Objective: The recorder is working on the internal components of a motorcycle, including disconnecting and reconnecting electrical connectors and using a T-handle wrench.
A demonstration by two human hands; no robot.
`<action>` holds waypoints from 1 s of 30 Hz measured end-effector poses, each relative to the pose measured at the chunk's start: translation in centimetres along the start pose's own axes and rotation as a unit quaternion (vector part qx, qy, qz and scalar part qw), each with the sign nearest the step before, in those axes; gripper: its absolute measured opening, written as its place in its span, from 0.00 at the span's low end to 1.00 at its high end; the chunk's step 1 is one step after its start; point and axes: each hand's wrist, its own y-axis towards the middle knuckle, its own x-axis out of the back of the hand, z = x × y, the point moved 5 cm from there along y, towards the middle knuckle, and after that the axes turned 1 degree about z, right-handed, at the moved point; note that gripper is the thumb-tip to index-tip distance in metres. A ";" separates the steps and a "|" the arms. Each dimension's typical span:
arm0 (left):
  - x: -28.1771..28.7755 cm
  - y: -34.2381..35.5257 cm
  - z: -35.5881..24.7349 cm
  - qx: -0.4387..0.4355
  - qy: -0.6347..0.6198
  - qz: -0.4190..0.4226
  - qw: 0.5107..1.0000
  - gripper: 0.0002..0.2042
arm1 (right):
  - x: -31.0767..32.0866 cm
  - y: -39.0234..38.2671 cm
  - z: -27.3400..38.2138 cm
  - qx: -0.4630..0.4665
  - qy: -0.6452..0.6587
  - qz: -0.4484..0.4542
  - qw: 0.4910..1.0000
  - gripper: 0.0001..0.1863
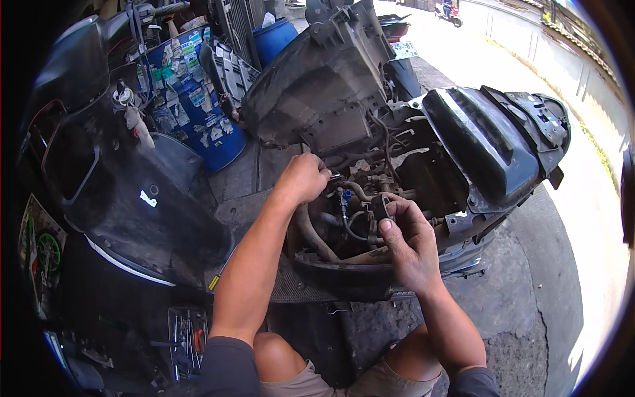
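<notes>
A scooter's engine bay (350, 218) lies uncovered before me, its tubes and hoses exposed. My left hand (306, 177) reaches in at the far side with its fingers closed. A small shiny metal end shows at its fingertips; the rest is hidden. Over the near side of the bay, my right hand (411, 241) pinches a short dark round rubber-looking piece (381, 207) between thumb and fingers. Between the hands sits a metal fitting with a blue connector (346, 196), and a thin black hose curves below it.
The scooter's dark front panel (145, 205) is at left, a yellow-handled screwdriver (214, 282) on the footboard's edge. Below stands a tool tray (188, 337). A blue drum (198, 119) with stickers is behind. A large dirty plastic cover (317, 86) tilts up beyond the bay; the black tail section (483, 139) is right.
</notes>
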 end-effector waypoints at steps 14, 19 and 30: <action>-3.3 -3.8 0.0 0.079 -0.418 -0.022 0.905 0.06 | -2.7 7.3 -4.8 -0.068 0.297 -0.113 0.946 0.09; -5.9 -5.8 -0.9 0.086 -0.532 -0.138 0.831 0.05 | -2.8 7.1 -5.4 -0.072 0.118 -0.028 0.990 0.10; -8.8 -6.4 -1.1 0.071 -0.522 -0.211 0.823 0.04 | -2.2 7.7 -5.1 0.019 -0.141 0.026 0.989 0.12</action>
